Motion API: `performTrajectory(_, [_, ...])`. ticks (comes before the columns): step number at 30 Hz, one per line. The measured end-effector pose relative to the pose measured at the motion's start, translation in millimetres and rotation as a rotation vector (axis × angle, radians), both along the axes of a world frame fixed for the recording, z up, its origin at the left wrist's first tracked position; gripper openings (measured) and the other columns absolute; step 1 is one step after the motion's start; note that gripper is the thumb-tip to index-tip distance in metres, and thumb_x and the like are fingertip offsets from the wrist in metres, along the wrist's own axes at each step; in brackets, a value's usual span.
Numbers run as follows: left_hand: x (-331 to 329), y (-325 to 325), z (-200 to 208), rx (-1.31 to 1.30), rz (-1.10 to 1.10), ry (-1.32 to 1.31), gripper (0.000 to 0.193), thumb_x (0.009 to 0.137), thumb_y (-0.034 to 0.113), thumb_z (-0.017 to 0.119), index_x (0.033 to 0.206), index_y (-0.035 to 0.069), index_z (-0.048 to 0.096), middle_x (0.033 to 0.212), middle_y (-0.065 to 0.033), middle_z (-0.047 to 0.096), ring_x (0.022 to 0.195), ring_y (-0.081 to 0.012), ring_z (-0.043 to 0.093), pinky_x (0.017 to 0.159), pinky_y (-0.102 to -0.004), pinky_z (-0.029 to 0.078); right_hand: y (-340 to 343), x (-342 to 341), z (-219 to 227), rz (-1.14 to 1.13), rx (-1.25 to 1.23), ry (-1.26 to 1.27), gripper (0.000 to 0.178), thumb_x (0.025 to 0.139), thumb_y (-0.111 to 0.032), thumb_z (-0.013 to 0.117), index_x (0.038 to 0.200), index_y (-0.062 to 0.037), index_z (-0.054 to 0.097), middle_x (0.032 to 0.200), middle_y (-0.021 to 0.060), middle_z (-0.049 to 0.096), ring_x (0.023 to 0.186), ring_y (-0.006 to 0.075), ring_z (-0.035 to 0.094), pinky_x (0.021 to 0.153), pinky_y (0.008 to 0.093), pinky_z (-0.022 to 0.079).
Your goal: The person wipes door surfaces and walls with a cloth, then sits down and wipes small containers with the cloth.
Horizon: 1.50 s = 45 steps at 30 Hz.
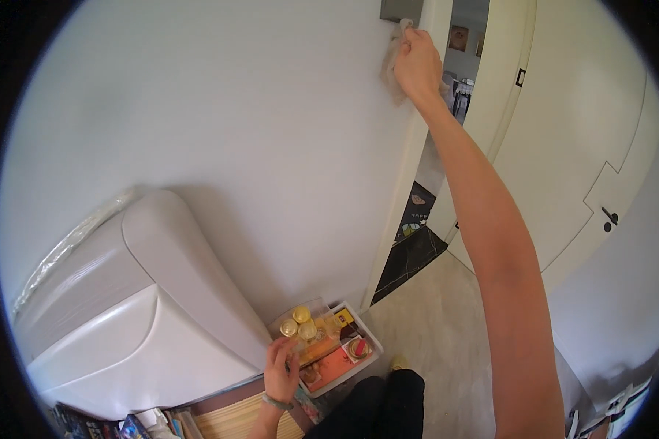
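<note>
My right arm reaches up along the wall, and my right hand (420, 66) is closed around a thin beige cloth (394, 77). The cloth hangs crumpled beside the door frame, just under a grey wall switch plate (402, 9). Whether cloth and plate touch I cannot tell. Down low, my left hand (280, 371) is loosely bent with its fingers apart and nothing visible in them. It is at the near left side of a white tray (370, 361) holding yellow-topped round containers (301, 314), a clear plastic box and small packages.
A padded grey-white headboard (190, 271) leans by the wall at left, with books and a slatted wooden surface (231, 417) below it. At right are a door frame (410, 164), a black stone threshold (406, 267) and a cream door (564, 146) with a black handle (609, 216).
</note>
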<state>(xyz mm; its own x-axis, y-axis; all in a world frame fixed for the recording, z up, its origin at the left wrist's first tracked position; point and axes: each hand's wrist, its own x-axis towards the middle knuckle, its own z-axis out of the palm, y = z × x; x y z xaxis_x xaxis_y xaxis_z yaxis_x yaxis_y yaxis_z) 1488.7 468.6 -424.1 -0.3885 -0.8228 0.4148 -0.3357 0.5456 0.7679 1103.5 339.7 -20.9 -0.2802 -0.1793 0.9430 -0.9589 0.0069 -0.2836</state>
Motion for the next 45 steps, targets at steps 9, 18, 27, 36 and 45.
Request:
performTrajectory(9, [3.4,-13.5,-5.5,0.070,-0.002,0.022,0.025,0.085,0.000,0.061,0.109,0.006,0.062,0.115,-0.0139,0.057,0.093,-0.0303,0.062,0.071,-0.0340,0.053,-1.3,6.4,77.2,-0.162,-0.058,0.260,0.018,0.087,-0.008,0.047,0.091,-0.0006,0.063,0.104,0.0207,0.058,0.098,0.0407,0.059,0.083,0.0476,0.049])
performTrajectory(18, [0.8,-20.3,-12.2,-0.197,0.005,-0.277,0.043,0.083,0.003,0.060,0.125,0.004,0.051,0.136,-0.0150,0.047,0.116,-0.0357,0.053,0.088,-0.0407,0.051,-3.3,-4.2,8.6,-0.204,-0.003,0.185,0.031,0.090,-0.013,0.047,0.115,-0.0133,0.066,0.118,0.0069,0.059,0.101,0.0336,0.061,0.086,0.0438,0.048])
performTrajectory(27, [-8.5,-49.7,-46.5,-0.065,-0.028,-0.461,0.078,0.082,0.012,0.059,0.147,-0.001,0.020,0.151,-0.0240,0.026,0.130,-0.0417,0.040,0.105,-0.0446,0.040,58.3,10.6,-97.8,0.318,-0.061,-0.355,0.025,0.092,-0.018,0.059,0.106,0.0012,0.066,0.083,0.0025,0.065,0.078,0.0087,0.057,0.071,0.0243,0.047])
performTrajectory(36, [-25.0,-58.4,-60.3,0.052,0.120,-0.534,0.073,0.086,0.023,0.061,0.146,0.003,0.023,0.146,-0.0213,0.034,0.112,-0.0405,0.057,0.089,-0.0452,0.052,188.5,132.2,-307.3,0.385,0.392,-0.996,0.020,0.091,-0.013,0.060,0.080,-0.0021,0.046,0.075,-0.0037,0.038,0.073,0.0061,0.034,0.064,0.0230,0.032])
performTrajectory(45, [-22.6,-13.8,-31.1,0.080,0.208,-0.207,0.058,0.082,0.011,0.066,0.133,0.007,0.039,0.123,-0.0183,0.053,0.101,-0.0393,0.060,0.082,-0.0450,0.051,250.7,205.7,-337.1,0.513,0.438,-1.166,0.017,0.093,-0.012,0.059,0.092,0.0042,0.056,0.087,0.0010,0.052,0.083,0.0084,0.046,0.076,0.0225,0.038])
